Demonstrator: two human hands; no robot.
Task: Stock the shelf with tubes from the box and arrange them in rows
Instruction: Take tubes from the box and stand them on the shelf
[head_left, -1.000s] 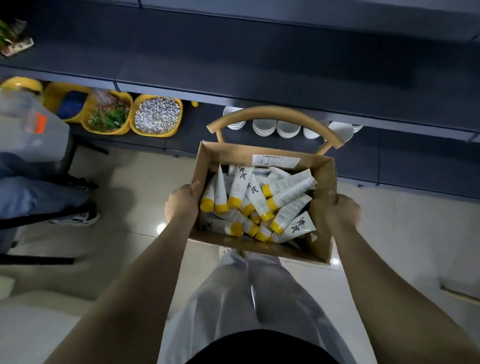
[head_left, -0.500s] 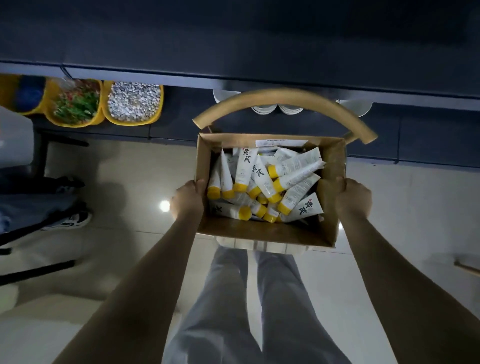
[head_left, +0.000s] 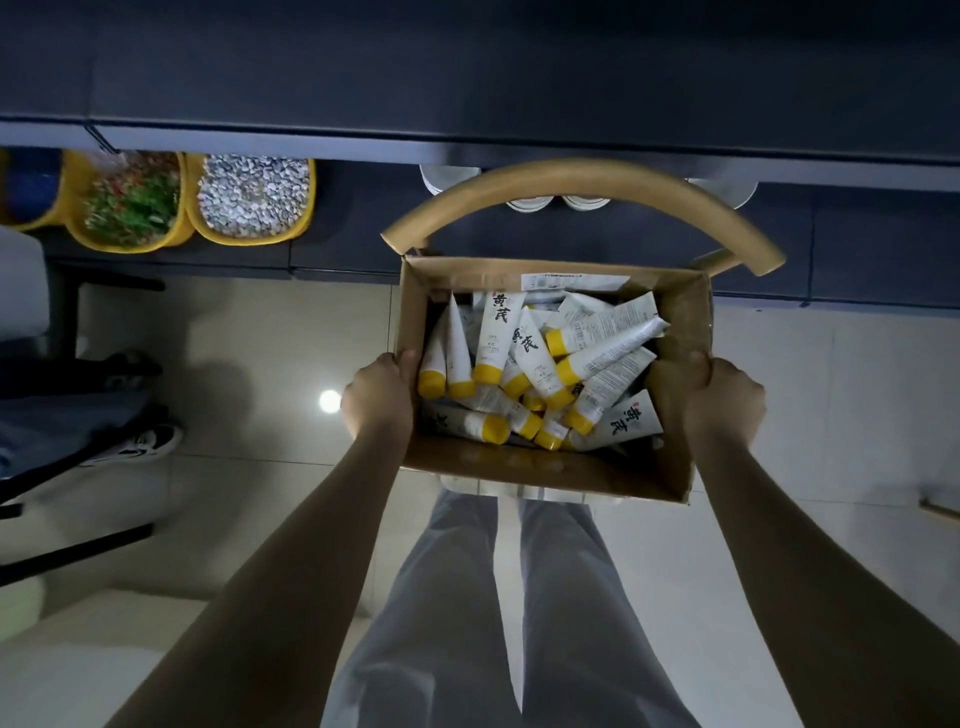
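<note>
Left grip (head_left: 379, 400) and right grip (head_left: 727, 402) each clamp a side wall of the box (head_left: 545, 472), holding it level before the shelf (head_left: 467, 78) so no tubes (head_left: 540, 364) spill.

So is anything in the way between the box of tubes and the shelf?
Yes. The chair back curves just past the box, between it and the shelf. The left hand and right hand grip the box's sides, with nothing between.

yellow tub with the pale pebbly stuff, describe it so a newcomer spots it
Find the dark shelf edge across the top. Below it at left sit yellow tubs; take the tub nearest the cardboard box. Its neighbour holds green and red bits, this one grey-white pebbles.
</note>
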